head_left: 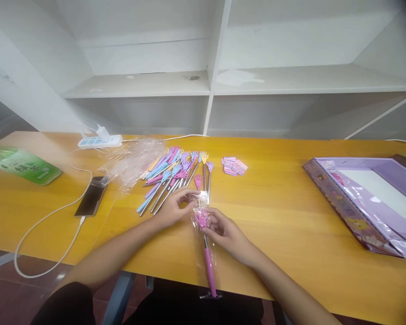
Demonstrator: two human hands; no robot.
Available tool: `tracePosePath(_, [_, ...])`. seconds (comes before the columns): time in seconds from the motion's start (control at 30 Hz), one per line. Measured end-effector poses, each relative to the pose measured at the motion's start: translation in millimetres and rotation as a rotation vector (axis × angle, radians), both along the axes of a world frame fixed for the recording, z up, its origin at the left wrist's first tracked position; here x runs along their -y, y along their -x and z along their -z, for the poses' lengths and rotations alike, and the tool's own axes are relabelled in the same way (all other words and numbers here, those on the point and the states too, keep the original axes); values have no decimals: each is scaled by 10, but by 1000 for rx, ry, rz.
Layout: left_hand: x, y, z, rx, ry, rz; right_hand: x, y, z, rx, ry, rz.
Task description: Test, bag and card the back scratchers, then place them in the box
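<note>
From where I stand, the person's right hand (228, 234) has thumb and fingers closed at the head of a pink back scratcher (209, 271), pinching it through its clear sleeve (199, 257). The scratcher lies lengthwise inside, its little hand-shaped head at the far end, its pink grip pointing back to the near edge of the table (274, 243). The left hand (172, 210) curls in from the left at the sleeve's far end, thumb and forefinger bent toward the film; I can't tell whether they are actually pressed on it.

Just beyond the fingers, more back scratchers (162, 192) lie in a loose heap, blue, lilac, pink and yellow, with silvery rods, a few set apart on its right side. Farther right sits a small spread of pink printed cards (235, 166). Left of the heap is a crumpled layer of clear plastic bags (135, 160), and nearer on that side a dark phone (92, 197) with a white cable (43, 210) looping away from it. A white power strip (99, 141) rests at the far left, and a green bottle (23, 166) lies tipped over beyond the phone. On the far right stands an open purple box (345, 212). White shelving (277, 79) rises behind the table.
</note>
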State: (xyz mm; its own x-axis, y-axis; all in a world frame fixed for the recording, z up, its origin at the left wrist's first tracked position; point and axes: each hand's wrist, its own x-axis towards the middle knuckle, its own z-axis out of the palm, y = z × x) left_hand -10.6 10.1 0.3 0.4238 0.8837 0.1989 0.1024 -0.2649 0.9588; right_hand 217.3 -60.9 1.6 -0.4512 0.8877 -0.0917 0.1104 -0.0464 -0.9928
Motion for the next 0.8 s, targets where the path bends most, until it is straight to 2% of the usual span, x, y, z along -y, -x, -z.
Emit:
tracePosePath(0.1, [0,-15,22,77,60,51,-2,-9,5,10,-17,1])
tracePosePath(0.23, [5,-44,54,124,107,32,-7,-20,39,11,-25,6])
tracePosePath(0.43, [-3,-43,53,59,99,-8,2,-5,23,-13,-3,15])
tracePosePath(0.57, [3,-23,1,-48,1,-60,2,2,2,-11,-2,15])
tracePosePath(0.8, [28,17,-79,-261,-352,-112,-2,-19,30,20,-20,-7])
